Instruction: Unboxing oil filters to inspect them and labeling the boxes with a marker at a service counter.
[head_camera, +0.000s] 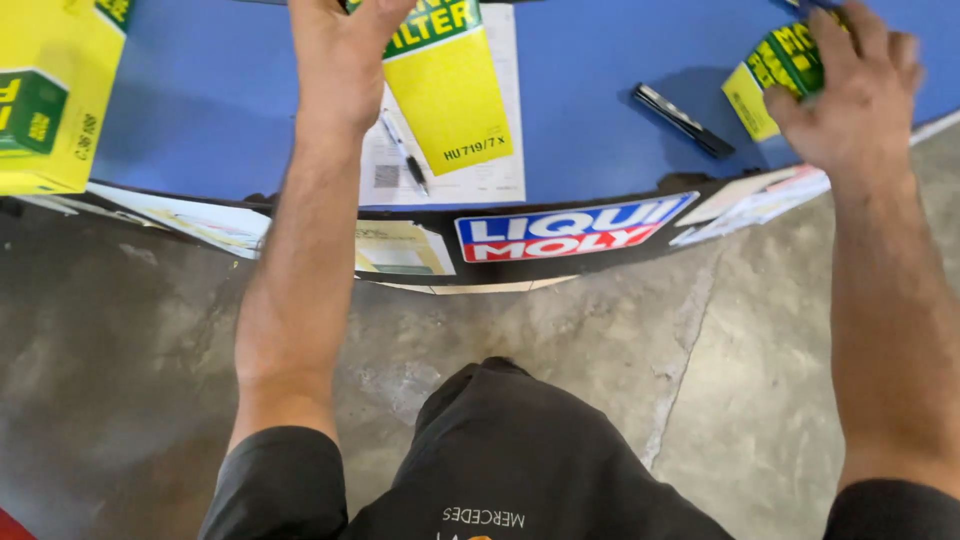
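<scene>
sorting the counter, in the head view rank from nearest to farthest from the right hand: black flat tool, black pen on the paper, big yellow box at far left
1. Black flat tool, just left of the right hand.
2. Black pen, mid-counter on the white paper sheet.
3. Big yellow box, far left edge.

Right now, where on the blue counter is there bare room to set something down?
Bare blue counter lies between the big yellow box and the left hand, and between the paper sheet and black tool. The right hand corner is crowded.

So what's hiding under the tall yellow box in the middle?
A white paper sheet lies under the tall yellow box, with a black pen on it beside the box. The left hand holds the box. The covered part of the paper cannot be seen.
</scene>
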